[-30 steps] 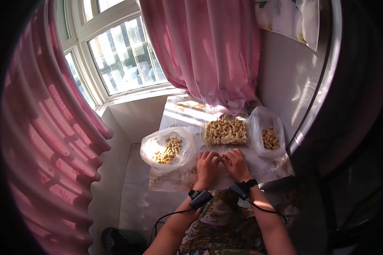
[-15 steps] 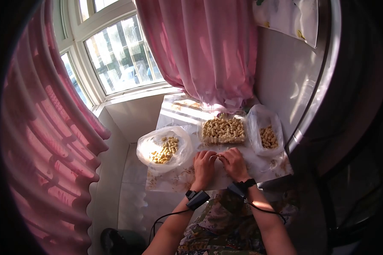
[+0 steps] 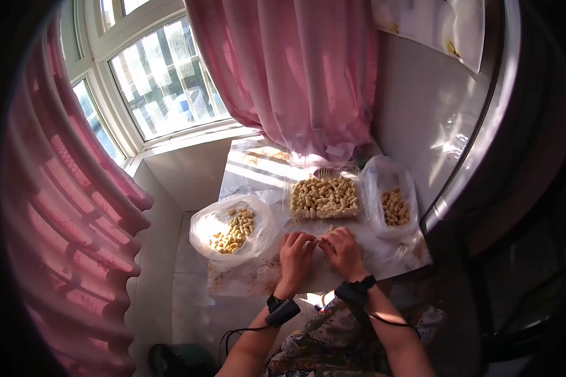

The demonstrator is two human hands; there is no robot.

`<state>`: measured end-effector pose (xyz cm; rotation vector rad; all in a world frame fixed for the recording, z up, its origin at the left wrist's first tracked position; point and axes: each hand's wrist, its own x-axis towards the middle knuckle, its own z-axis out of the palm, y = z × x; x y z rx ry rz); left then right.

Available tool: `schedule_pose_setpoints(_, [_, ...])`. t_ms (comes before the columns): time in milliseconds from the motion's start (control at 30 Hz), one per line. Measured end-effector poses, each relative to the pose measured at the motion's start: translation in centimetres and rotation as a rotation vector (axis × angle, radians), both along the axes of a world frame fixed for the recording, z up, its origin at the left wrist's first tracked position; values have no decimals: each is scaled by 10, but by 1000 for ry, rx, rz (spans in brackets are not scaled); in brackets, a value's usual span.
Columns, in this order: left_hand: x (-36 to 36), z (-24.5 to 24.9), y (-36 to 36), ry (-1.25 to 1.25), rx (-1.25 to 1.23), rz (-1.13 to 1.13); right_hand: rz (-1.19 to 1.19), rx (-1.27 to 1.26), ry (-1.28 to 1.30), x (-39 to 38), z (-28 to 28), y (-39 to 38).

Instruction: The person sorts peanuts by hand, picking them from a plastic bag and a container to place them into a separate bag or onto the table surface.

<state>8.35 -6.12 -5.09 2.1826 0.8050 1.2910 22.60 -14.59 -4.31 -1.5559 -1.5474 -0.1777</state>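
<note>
L hand (image 3: pixel 295 252) & R hand (image 3: pixel 341 251), fingers curled tight, pinch one peanut (image 3: pixel 324 240) between them over worktop (image 3: pixel 383 251) near tray (image 3: pixel 324 218); prob. mid-crack, next calls for firm thumb press.

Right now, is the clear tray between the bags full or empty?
Full: peanuts fill the clear tray to about its rim, covering its floor.

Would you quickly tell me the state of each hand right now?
Left hand: fingers curled; contents cannot be told.
Right hand: fingers curled; contents cannot be told.
</note>
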Motion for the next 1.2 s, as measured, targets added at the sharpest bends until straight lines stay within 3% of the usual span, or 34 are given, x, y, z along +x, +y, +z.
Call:
schedule_pose_setpoints(633, [-5, 12, -2, -3, -68, 7, 8, 49, 201, -1, 21, -3])
schedule_pose_setpoints(900, [-12, 19, -7, -94, -210, 27, -276, 90, -23, 55, 66, 22])
schedule_pose_setpoints(1000, [-14, 15, -8, -61, -320, 22, -314, 125, 29, 62, 67, 23])
schedule_pose_setpoints(1200, [-13, 16, -9, -81, -334, 24, -144, 41, 137, 27, 37, -14])
